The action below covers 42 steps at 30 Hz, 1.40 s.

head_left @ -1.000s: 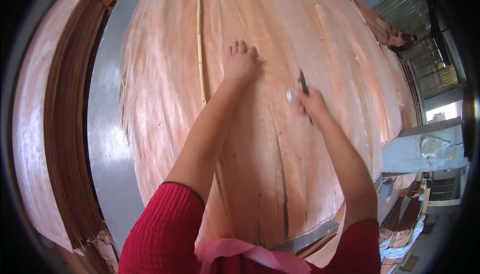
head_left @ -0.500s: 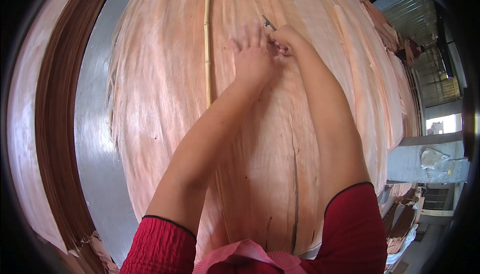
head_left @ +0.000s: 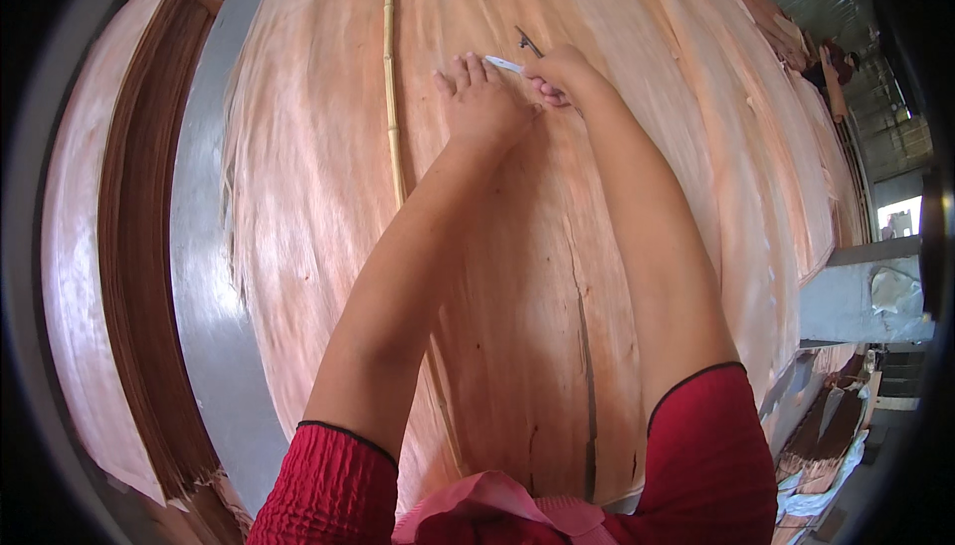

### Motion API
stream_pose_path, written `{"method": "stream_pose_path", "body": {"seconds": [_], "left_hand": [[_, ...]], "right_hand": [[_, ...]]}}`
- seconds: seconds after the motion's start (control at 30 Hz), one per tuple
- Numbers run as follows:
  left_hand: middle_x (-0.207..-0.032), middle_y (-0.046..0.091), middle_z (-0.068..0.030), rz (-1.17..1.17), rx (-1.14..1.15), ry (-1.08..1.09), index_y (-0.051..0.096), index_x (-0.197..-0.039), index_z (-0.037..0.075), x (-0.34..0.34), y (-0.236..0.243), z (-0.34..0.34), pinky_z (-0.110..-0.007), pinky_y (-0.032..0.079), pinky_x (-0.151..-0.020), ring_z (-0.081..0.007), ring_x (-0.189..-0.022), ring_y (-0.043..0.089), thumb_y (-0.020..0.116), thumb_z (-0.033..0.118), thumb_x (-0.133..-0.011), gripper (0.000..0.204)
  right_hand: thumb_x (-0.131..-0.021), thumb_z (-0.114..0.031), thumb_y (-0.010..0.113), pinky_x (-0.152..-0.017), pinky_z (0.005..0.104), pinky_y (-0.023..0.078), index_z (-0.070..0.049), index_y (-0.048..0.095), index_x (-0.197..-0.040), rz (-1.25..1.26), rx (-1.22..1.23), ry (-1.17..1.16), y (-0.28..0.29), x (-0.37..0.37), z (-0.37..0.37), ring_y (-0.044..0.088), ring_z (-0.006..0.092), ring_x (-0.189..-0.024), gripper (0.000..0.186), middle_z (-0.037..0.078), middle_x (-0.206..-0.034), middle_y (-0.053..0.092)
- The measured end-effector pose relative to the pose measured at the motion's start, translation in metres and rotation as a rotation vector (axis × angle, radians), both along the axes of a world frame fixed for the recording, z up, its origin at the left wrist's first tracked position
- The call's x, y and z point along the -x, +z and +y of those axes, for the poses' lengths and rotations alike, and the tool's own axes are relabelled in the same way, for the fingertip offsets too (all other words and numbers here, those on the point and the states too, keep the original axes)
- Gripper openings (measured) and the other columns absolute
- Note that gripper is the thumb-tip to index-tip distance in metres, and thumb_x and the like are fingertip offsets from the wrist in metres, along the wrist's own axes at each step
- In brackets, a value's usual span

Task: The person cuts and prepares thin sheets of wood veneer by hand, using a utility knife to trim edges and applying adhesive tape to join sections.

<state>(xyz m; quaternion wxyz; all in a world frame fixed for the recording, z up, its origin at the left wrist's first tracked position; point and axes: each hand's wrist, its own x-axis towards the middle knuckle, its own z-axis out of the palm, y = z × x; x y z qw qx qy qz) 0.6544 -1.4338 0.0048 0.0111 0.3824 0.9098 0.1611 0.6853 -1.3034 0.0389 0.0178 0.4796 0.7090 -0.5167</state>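
Head view: veneer (head_left: 318, 167) lies on grey counter (head_left: 211, 237); left hand (head_left: 485, 107) rests flat on it, right hand (head_left: 559, 76) closes round dark tool (head_left: 531, 44) and white strip (head_left: 503, 65), just beside. Veneer looks light, thin, probably brittle; best held flat-palmed, clear of split (head_left: 588, 386).

Grey tabletop: I make out a smooth, shiny surface (head_left: 204, 276), bare in a long curved band along the left; the rest is mostly covered.
Wood veneer: from where I sit, pinkish-tan sheets (head_left: 323, 207) lie spread over the tabletop, their left edge ragged and frayed.
Split: I can follow a dark crack (head_left: 586, 376) running lengthwise through the veneer's lower part.
Right side: I see raised, lengthwise ridges (head_left: 701, 107) and overlapping edges in the wood.
Bamboo stick: my view has this thin, jointed yellow length (head_left: 390, 78) lying lengthwise on the veneer, partly hidden.
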Motion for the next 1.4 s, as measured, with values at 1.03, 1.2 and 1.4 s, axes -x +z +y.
{"method": "stream_pose_path", "body": {"seconds": [1.03,1.2,1.4], "left_hand": [[-0.132,0.039,-0.0041,0.074,-0.290,-0.292,0.042,-0.124,0.010,0.015,-0.037,0.018,-0.044,0.024,-0.099,-0.0194,-0.125,0.032,0.038,0.028,-0.087,0.041],[-0.131,0.040,0.0017,0.060,-0.210,-0.132,0.046,-0.122,0.018,-0.012,-0.028,0.030,-0.049,0.020,-0.101,-0.0194,-0.125,0.032,0.035,0.029,-0.088,0.037],[-0.125,0.045,-0.0063,0.012,-0.356,-0.156,0.055,-0.110,0.014,-0.013,-0.024,0.020,-0.050,0.019,-0.100,-0.0236,-0.123,0.035,0.044,0.026,-0.084,0.031]], "right_hand": [[-0.076,-0.022,0.059,-0.042,0.0278,0.041,-0.008,0.056,-0.070,-0.270,-0.371,0.090,0.012,0.000,-0.003,0.046,0.0111,-0.044,0.015,0.000,-0.053,0.050],[-0.077,-0.029,0.060,-0.050,0.0295,0.048,-0.006,0.061,-0.081,-0.182,-0.353,0.042,-0.018,-0.019,0.016,0.059,0.0122,-0.059,0.024,0.006,-0.072,0.062],[-0.082,-0.021,0.059,-0.045,0.0215,0.040,-0.005,0.058,-0.081,0.205,-0.305,-0.075,-0.001,-0.101,-0.033,0.053,0.0095,-0.051,0.016,0.004,-0.066,0.060]]}}
